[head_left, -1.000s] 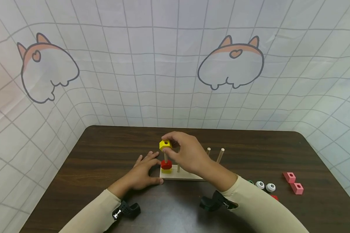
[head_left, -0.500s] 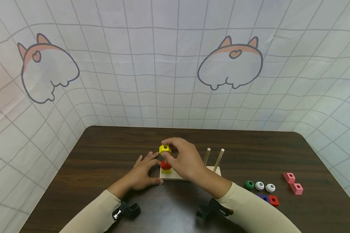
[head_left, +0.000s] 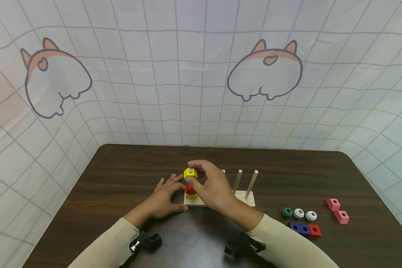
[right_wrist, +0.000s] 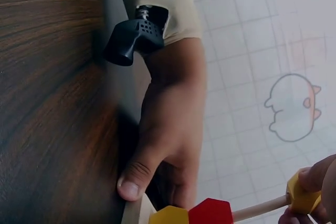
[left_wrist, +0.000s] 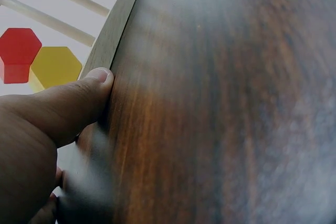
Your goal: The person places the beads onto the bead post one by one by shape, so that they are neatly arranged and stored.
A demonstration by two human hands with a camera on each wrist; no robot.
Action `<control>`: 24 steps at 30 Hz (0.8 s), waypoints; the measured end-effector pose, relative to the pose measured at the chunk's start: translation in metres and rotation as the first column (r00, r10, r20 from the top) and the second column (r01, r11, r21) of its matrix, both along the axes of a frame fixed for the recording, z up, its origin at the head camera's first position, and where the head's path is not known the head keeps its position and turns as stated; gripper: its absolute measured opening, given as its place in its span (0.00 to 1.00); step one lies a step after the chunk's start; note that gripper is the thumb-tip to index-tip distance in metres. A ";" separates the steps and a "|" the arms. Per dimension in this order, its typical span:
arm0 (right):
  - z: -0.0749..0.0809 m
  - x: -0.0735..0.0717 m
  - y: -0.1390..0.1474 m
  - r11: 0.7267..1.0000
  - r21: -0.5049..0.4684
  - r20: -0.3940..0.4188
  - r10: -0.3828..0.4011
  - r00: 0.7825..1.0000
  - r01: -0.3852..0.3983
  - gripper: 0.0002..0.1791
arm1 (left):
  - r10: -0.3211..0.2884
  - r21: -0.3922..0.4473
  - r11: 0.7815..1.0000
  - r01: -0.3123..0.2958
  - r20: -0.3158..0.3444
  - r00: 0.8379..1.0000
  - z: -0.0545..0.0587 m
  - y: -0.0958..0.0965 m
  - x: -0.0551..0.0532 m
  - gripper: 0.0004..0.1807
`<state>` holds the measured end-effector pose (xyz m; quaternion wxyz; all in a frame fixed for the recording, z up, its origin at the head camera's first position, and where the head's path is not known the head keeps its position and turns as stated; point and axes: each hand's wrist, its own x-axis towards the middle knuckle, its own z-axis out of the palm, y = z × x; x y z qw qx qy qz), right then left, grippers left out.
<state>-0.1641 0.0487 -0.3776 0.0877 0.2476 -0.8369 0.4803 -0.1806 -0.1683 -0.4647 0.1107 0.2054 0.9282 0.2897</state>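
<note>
In the head view my right hand [head_left: 215,185] pinches a yellow hexagonal bead [head_left: 190,173] between thumb and fingers. The tip of the leftmost peg shows in the bead's hole. Lower on that peg sit a red hexagonal bead [head_left: 190,190] and, beneath it, another yellow bead [head_left: 192,196]; a bare stretch of peg [right_wrist: 261,208] separates them from the pinched one. My left hand [head_left: 163,199] holds the left end of the wooden peg board [head_left: 244,197], its thumb [left_wrist: 97,80] against the front edge and its other fingers towards the back, partly hidden by the board.
More pegs [head_left: 251,185] stand bare on the board's right side. On the table [head_left: 137,163] at right lie a green bead [head_left: 286,212], two white beads [head_left: 299,213], purple blocks [head_left: 299,228], a red block [head_left: 315,231] and two pink blocks [head_left: 341,217]. A grid-patterned curtain [head_left: 160,93] surrounds the table.
My right hand has lowered the yellow bead from above the leftmost peg until the peg tip entered its hole. The left hand and board have stayed in place.
</note>
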 end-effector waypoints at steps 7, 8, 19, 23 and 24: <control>-0.008 -0.001 0.000 0.998 -0.057 0.070 -0.013 0.997 0.017 0.25 | -0.002 0.023 1.000 0.002 -0.017 1.000 -0.001 0.001 -0.001 0.32; -0.010 -0.002 0.000 0.998 -0.056 0.074 -0.013 0.997 0.018 0.26 | -0.001 0.023 1.000 0.001 -0.017 1.000 -0.001 0.002 -0.002 0.32; -0.026 -0.003 0.002 0.995 -0.100 0.166 -0.007 0.986 0.024 0.38 | 0.003 0.019 1.000 -0.003 -0.020 1.000 0.000 0.004 -0.002 0.32; -0.032 -0.004 0.002 0.996 -0.090 0.195 -0.008 0.981 0.026 0.36 | 0.006 0.015 1.000 -0.006 -0.023 1.000 0.000 0.004 -0.002 0.32; -0.033 -0.004 0.002 0.996 -0.090 0.196 -0.008 0.981 0.027 0.36 | 0.007 0.016 1.000 -0.007 -0.024 1.000 0.000 0.005 -0.002 0.32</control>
